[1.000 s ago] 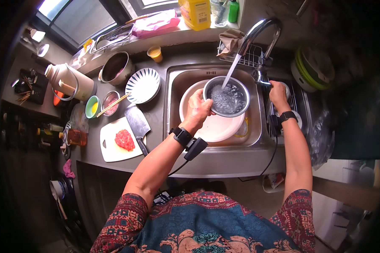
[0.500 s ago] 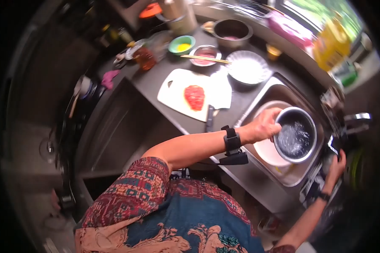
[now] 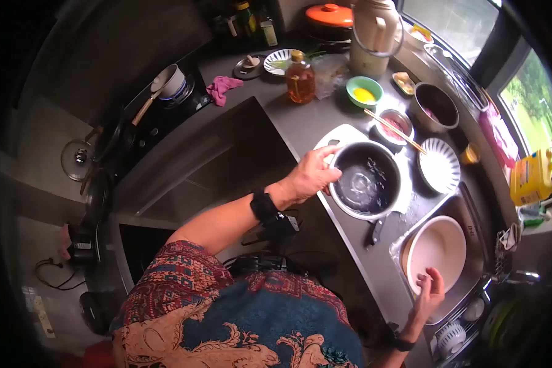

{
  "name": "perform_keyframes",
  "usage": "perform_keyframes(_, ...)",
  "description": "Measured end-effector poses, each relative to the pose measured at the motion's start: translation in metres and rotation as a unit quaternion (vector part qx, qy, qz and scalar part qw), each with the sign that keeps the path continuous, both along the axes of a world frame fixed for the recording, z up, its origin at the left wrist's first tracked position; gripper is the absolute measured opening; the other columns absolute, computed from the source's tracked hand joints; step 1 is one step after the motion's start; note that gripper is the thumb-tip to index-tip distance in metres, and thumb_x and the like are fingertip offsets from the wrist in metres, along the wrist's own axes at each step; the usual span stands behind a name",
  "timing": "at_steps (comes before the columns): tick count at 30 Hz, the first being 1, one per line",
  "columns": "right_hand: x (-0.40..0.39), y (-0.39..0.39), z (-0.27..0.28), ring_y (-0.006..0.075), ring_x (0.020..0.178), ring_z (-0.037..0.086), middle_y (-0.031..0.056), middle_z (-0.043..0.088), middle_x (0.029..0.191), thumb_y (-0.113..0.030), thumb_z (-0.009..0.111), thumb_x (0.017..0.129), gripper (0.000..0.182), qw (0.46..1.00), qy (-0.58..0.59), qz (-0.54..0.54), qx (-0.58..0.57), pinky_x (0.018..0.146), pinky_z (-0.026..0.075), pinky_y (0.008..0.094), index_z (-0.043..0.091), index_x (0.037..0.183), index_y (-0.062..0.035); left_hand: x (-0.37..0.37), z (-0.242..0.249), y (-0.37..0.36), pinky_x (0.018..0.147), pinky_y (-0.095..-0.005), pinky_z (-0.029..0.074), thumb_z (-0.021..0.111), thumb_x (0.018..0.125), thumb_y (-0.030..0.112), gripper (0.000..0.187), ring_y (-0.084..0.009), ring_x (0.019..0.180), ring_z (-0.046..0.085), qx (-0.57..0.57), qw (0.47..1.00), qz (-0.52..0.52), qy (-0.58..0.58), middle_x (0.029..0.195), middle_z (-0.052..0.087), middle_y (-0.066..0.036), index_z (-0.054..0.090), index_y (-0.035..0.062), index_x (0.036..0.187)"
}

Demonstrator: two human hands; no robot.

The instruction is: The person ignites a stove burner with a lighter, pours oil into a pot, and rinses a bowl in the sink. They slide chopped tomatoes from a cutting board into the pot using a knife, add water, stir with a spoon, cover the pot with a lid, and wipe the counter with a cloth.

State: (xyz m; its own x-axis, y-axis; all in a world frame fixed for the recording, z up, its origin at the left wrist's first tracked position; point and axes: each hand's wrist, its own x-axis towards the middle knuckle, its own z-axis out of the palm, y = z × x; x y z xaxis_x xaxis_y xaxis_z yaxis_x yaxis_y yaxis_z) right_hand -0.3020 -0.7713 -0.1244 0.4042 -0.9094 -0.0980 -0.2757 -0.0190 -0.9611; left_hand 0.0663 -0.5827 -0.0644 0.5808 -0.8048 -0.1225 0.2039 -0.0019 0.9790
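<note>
My left hand (image 3: pixel 310 176) grips the rim of a round metal bowl (image 3: pixel 365 181) with a dark inside. Clear water ripples in it. The bowl is held over the counter and covers most of the white cutting board (image 3: pixel 343 134); the red food on the board is hidden. A black-handled knife (image 3: pixel 376 232) lies just below the bowl, its blade mostly covered. My right hand (image 3: pixel 429 297) hangs with fingers apart and nothing in them, over the near rim of a pale basin (image 3: pixel 412 260) in the sink.
A white fluted plate (image 3: pixel 438 165), a small bowl of red food (image 3: pixel 394 127) with chopsticks (image 3: pixel 405 136) across it, and a green bowl (image 3: pixel 364 92) stand behind. Farther left are an amber bottle (image 3: pixel 300 80) and a saucepan (image 3: pixel 168 81) over a lit burner.
My left hand has carried the bowl of water left from above the sink to above the cutting board. My right hand has moved from beside the tap to the basin. The view has turned left.
</note>
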Motion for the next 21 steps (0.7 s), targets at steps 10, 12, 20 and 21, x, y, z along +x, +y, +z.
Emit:
perform_keyframes(10,0.276,0.124,0.037,0.0147,0.079,0.065,0.01,0.066,0.102,-0.01,0.057,0.098,0.019,0.982,-0.062,0.179,-0.003,0.069,0.051,0.026,0.064,0.11,0.0026,0.189,-0.065,0.118,0.047,-0.0237,0.05,0.056,0.082,0.0,0.039,-0.009,0.06,0.062,-0.007,0.984,0.161,-0.078,0.084,0.066,-0.007,0.056,-0.002,0.121)
perform_keyframes(12,0.336,0.134,0.032,0.0162,0.077,0.066,0.01,0.067,0.096,-0.015,0.057,0.099,0.021,0.977,-0.097,0.19,-0.002,0.067,0.052,0.0265,0.065,0.106,0.0025,0.221,-0.086,0.129,0.047,-0.025,0.05,0.056,0.082,0.001,0.039,-0.009,0.059,0.062,-0.053,0.981,0.178,-0.049,0.083,0.066,-0.007,0.056,-0.002,0.121)
perform_keyframes(20,0.507,0.128,-0.012,0.0132,0.085,0.063,0.008,0.067,0.099,-0.01,0.06,0.096,0.023,0.975,-0.149,0.162,0.014,0.073,0.052,0.027,0.064,0.115,0.0021,0.327,-0.139,0.139,0.05,-0.0302,0.055,0.055,0.079,-0.002,0.03,-0.0159,0.063,0.064,0.007,0.948,0.274,-0.163,0.08,0.064,-0.006,0.058,0.0023,0.108)
perform_keyframes(21,0.522,0.125,-0.02,0.014,0.084,0.063,0.0096,0.066,0.104,-0.008,0.057,0.096,0.026,0.977,-0.144,0.157,0.018,0.068,0.052,0.0268,0.061,0.121,0.0014,0.326,-0.12,0.142,0.048,-0.0274,0.054,0.055,0.08,-0.003,0.029,-0.0138,0.062,0.064,-0.04,0.959,0.269,-0.075,0.079,0.063,-0.005,0.057,0.0026,0.108)
